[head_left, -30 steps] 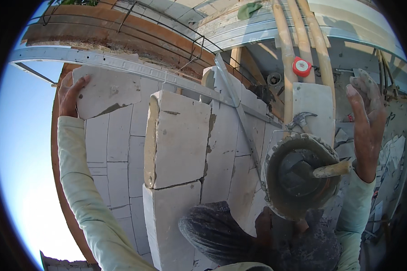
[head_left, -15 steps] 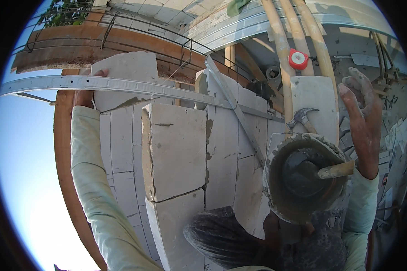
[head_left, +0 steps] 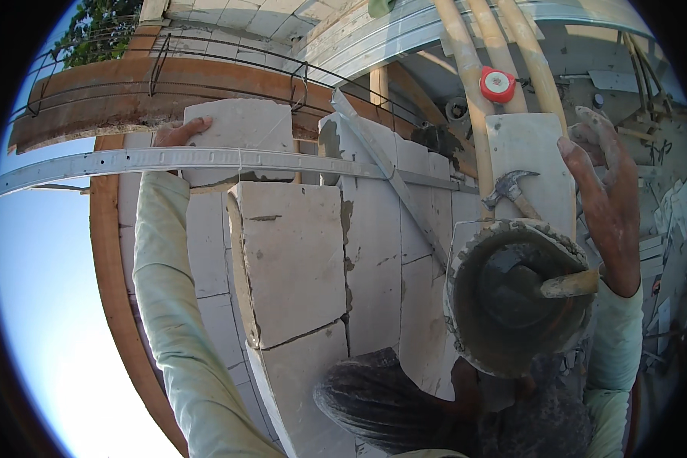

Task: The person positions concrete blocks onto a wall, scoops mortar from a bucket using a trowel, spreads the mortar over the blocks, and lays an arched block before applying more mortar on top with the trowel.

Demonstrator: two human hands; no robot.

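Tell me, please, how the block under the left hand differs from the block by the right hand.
The left block sits atop the wall, lying broad, behind the metal rail; the right block stands tall above the mortar bucket, with a hammer against it. The left hand grips its block's edge; the right hand spreads open. Both are pale grey.

Left hand [head_left: 177, 134] is gripping a white block [head_left: 240, 137] atop the wall; right hand [head_left: 607, 195] is touching another block [head_left: 528, 153] near hammer [head_left: 510, 187] and mortar bucket [head_left: 515, 294].
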